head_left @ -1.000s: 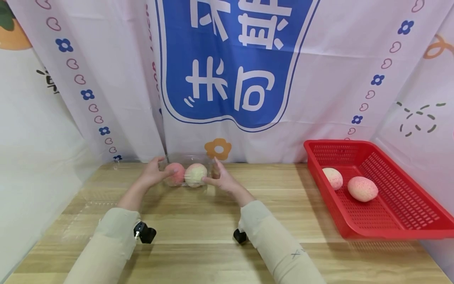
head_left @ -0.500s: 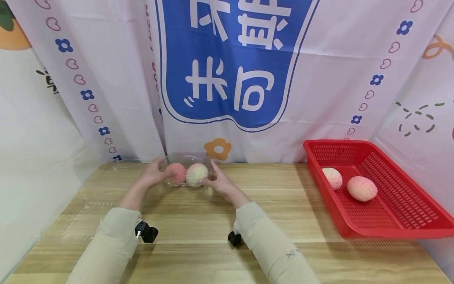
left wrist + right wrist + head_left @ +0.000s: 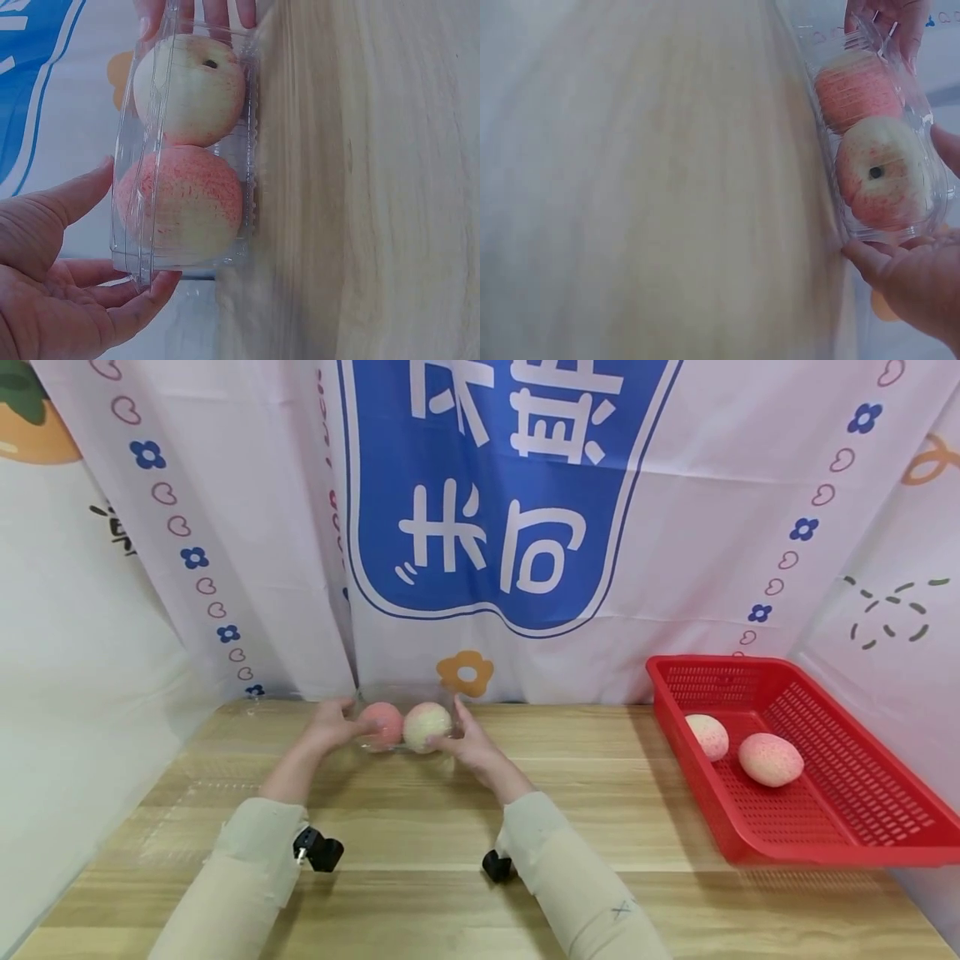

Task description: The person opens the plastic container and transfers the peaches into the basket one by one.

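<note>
The clear plastic box (image 3: 156, 146) is what both hands are busy with, so far little altered. Nearest, the two sleeves (image 3: 225, 878) cross the near part of the table (image 3: 420, 902), each with a black wrist camera (image 3: 318, 849) at its cuff. Beyond them, along the left edge, lies more clear plastic (image 3: 187, 789), too faint to make out its shape. Along the right edge stands the red basket (image 3: 738, 827), with two pale pink peaches (image 3: 770, 760) inside, the same two as a second ago.

Farther off, the left hand (image 3: 330, 727) and right hand (image 3: 483, 752) grip the box at opposite ends, their fingers bent about its corners. The box sits by the table's far edge, left of the middle, and holds a redder peach (image 3: 382, 727) beside a paler peach (image 3: 427, 727). Behind it hangs the curtain (image 3: 558, 668).

Since half a second ago, box and hands appear slightly farther right, but the curtain and basket have slid the same way, so it may be mostly head movement. I judge this to be steadying or small adjusting; whether the lid is fastened I cannot tell.
</note>
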`<state>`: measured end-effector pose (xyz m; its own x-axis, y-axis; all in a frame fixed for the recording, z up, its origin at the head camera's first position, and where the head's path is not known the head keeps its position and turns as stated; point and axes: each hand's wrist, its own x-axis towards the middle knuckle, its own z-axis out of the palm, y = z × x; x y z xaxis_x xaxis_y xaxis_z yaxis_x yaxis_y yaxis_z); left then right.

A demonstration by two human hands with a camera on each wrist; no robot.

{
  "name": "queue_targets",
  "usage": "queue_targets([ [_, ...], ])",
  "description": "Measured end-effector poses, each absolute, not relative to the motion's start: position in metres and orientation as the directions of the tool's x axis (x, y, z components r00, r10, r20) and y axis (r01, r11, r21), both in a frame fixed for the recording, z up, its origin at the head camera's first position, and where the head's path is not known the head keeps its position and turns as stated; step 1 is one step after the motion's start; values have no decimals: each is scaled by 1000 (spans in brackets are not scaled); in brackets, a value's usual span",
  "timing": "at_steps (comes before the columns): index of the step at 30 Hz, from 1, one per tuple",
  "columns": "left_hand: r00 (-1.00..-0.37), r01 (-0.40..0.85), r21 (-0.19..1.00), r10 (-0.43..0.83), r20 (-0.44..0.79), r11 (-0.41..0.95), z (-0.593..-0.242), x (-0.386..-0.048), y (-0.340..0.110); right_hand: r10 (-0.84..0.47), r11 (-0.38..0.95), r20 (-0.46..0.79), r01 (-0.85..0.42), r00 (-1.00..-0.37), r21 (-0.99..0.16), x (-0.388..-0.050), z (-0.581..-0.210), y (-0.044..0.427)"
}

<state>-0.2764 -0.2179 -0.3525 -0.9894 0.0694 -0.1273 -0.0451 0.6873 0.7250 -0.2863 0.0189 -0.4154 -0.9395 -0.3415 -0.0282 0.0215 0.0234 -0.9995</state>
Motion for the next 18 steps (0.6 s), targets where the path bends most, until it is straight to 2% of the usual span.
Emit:
queue_targets([
  [10, -992, -39, 764, 67, -107, 645, -339, -271, -195, -295, -31, 16, -7, -955, -999, -283, -399, 44],
  [18, -995, 26, 802, 96, -39, 597, -334, -266, -173, -271, 12, 22, -26, -962, -1000, -273, -389, 76],
])
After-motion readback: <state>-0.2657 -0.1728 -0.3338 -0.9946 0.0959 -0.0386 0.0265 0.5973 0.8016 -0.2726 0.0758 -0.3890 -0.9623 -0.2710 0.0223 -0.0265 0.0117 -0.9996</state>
